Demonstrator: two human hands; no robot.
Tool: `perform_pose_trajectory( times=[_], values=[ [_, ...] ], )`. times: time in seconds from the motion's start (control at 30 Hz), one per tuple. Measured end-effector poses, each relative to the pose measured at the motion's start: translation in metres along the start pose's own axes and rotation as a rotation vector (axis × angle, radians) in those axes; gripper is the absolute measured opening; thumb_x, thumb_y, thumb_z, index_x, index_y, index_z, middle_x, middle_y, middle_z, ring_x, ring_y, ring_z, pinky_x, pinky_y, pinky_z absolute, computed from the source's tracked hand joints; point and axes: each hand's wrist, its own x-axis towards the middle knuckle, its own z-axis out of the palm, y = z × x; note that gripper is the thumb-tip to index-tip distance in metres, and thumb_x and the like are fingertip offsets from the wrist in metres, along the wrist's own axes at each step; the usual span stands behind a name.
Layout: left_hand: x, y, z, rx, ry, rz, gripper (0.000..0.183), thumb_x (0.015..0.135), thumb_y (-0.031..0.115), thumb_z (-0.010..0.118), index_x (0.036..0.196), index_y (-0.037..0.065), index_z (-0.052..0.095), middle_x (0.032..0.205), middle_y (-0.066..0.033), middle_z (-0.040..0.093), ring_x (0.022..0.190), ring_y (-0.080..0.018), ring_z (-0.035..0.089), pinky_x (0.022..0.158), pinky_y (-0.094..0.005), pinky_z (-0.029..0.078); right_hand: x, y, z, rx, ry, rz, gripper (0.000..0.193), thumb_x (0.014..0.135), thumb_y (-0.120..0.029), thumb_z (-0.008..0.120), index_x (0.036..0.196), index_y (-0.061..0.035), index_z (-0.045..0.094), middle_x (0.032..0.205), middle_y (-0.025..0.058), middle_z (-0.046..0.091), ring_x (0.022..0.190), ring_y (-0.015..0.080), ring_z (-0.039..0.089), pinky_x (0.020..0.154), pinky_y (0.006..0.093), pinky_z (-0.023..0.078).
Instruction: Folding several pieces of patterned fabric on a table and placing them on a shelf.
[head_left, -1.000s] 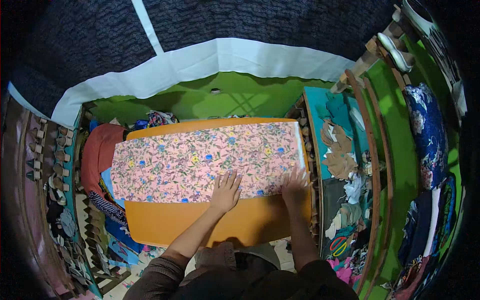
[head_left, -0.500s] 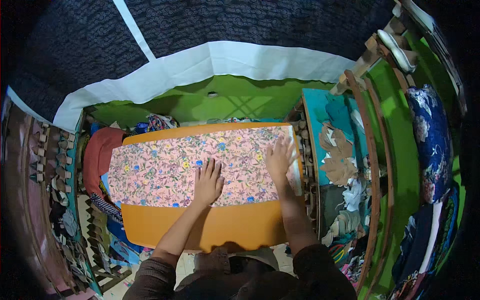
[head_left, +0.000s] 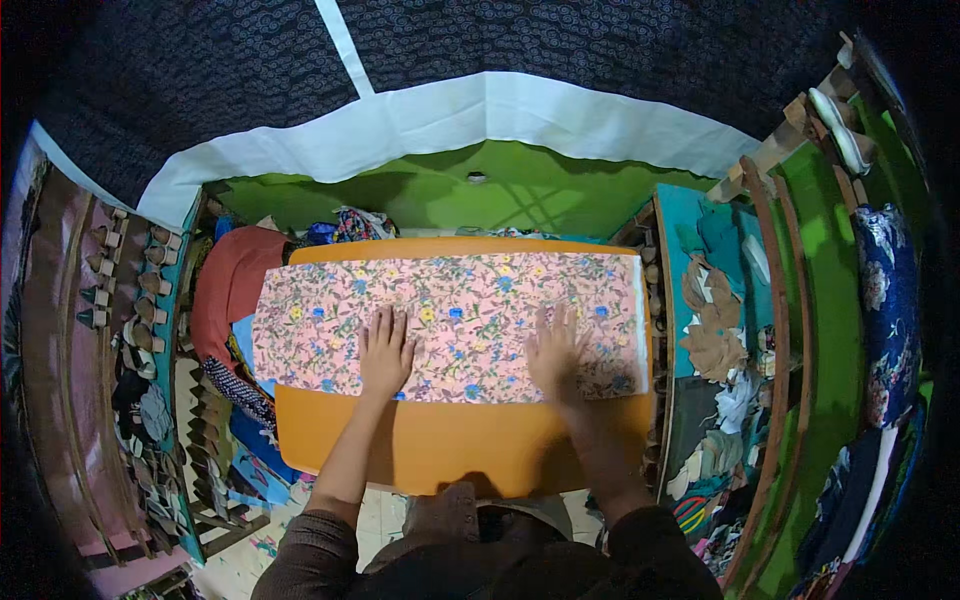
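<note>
A long piece of pink floral fabric lies flat across an orange tabletop, with a white edge along its right end. My left hand rests on the fabric left of its middle, palm down and fingers spread. To the right, my right hand is over the fabric, fingers stretched out and somewhat blurred; whether it presses on the cloth I cannot tell. Neither hand holds anything.
Red cloth is bundled at the table's left end. On the right stands a teal-topped surface with brown scraps. Beyond it, a wooden rack carries a dark blue floral roll. A green wall stands behind.
My right hand has come left and lower over the fabric, away from its right end. My left hand has slid left along the cloth. The whole view has shifted to the left.
</note>
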Motion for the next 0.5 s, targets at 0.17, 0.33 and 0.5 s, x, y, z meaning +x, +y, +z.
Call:
perform_pose_trajectory(
  times=[0.17, 0.33, 0.5],
  values=[
    [-0.022, -0.059, -0.001, 0.032, 0.039, 0.009, 0.051, 0.09, 0.033, 0.045, 0.136, 0.014, 0.039, 0.143, -0.0138, 0.032, 0.131, -0.0338, 0.029, 0.107, -0.0526, 0.017, -0.069, -0.063, 0.006, 0.019, -0.254, -0.164, 0.057, 0.087, -0.037, 0.051, 0.138, -0.017, 0.037, 0.143, 0.0188, 0.029, 0.133, 0.038, 0.025, 0.102, 0.0658, 0.011],
    [-0.038, -0.07, -0.005, -0.016, -0.081, -0.003, 0.057, 0.089, 0.034, 0.046, 0.14, 0.015, 0.032, 0.146, -0.0134, 0.025, 0.134, -0.0341, 0.023, 0.106, -0.0554, 0.015, -0.075, -0.054, 0.014, 0.014, -0.189, -0.177, 0.056, 0.086, -0.039, 0.051, 0.137, -0.0197, 0.039, 0.143, 0.0181, 0.029, 0.132, 0.0379, 0.025, 0.103, 0.0644, 0.01],
    [-0.077, -0.049, 0.002, -0.064, -0.17, -0.111, 0.059, 0.089, 0.041, 0.043, 0.141, 0.015, 0.031, 0.147, -0.018, 0.021, 0.136, -0.0347, 0.018, 0.108, -0.0536, 0.011, -0.061, -0.037, -0.001, -0.057, -0.32, -0.22, 0.05, 0.088, -0.038, 0.047, 0.136, -0.0246, 0.039, 0.147, 0.0114, 0.025, 0.136, 0.0335, 0.018, 0.106, 0.0618, 0.009]
  ],
)
